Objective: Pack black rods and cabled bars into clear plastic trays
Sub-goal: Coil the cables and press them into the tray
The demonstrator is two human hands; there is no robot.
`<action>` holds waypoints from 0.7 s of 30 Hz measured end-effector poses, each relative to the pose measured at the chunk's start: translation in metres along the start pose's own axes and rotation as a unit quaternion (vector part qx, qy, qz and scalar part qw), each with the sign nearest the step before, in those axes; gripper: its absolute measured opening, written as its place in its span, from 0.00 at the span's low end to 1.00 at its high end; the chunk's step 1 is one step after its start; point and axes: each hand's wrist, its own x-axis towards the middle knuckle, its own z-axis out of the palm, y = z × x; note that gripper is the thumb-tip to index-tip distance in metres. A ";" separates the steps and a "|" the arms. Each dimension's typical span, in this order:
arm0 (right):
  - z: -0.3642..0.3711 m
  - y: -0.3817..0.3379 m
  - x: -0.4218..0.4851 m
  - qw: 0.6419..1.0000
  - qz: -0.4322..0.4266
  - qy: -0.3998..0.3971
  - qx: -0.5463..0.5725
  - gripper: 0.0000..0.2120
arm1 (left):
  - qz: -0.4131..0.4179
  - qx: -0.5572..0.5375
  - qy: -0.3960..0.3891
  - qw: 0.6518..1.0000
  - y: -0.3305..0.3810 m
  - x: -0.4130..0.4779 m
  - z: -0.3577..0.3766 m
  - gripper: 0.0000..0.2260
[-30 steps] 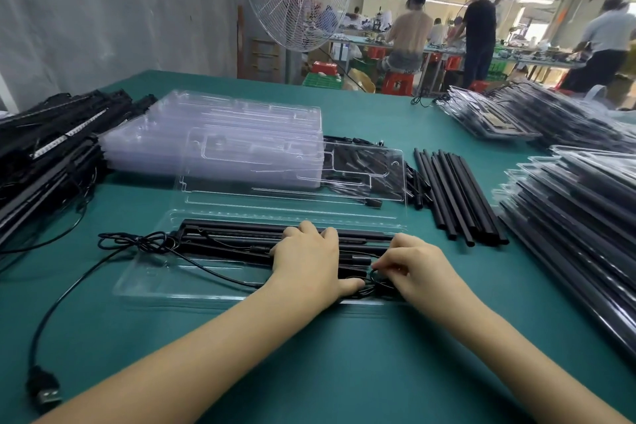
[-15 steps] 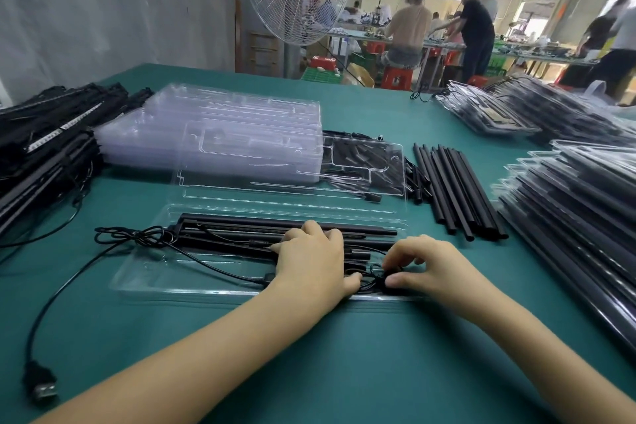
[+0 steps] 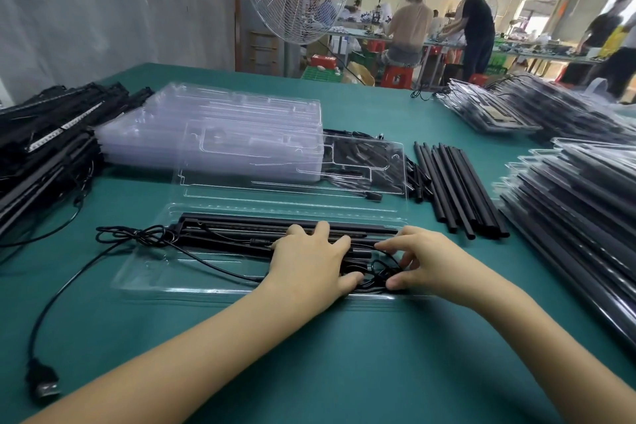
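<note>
**Both hands down in the open tray**

Your left hand [image 3: 309, 260] is lying flat with its fingers straight, pressing on the long black cabled bars [image 3: 241, 229]. Those sit in the near half of the open clear plastic clamshell tray [image 3: 192, 274], right in front of you.

Your right hand [image 3: 426, 262] is just beside the left at 3 o'clock. Its thumb and fingers are curled round a small loop of thin black cable [image 3: 378, 268] at the tray's right end.

The tray's lid half [image 3: 292, 189] lies open at 12 o'clock. More cable tangles off the tray's left end and trails toward 8 o'clock. It ends in a black USB plug [image 3: 43, 385] on the teal-green tabletop [image 3: 344, 372].

Around you:
- The plain black rods [image 3: 457, 189] lie loose in a row at 1 o'clock, well apart from your hands.
- The empty clear trays [image 3: 213, 134] are stacked at 11 o'clock.
- The unpacked black bars [image 3: 44, 148] are heaped at 9 o'clock.
- The filled trays [image 3: 585, 217] are piled at 3 o'clock.
</note>
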 end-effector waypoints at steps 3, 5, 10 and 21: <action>-0.002 -0.002 0.004 0.999 0.004 -0.019 -0.029 0.26 | 0.002 0.009 0.010 1.000 -0.001 0.001 0.001 0.29; -0.004 -0.004 0.007 0.999 0.016 -0.030 -0.034 0.25 | -0.002 0.011 0.025 1.000 -0.002 0.000 0.002 0.29; -0.010 -0.014 0.017 0.990 0.036 -0.093 -0.100 0.24 | 0.038 0.011 0.041 0.998 0.000 -0.003 0.002 0.28; -0.016 -0.009 0.019 0.994 0.024 -0.086 -0.061 0.21 | 0.135 0.038 -0.086 0.986 -0.008 -0.016 -0.003 0.27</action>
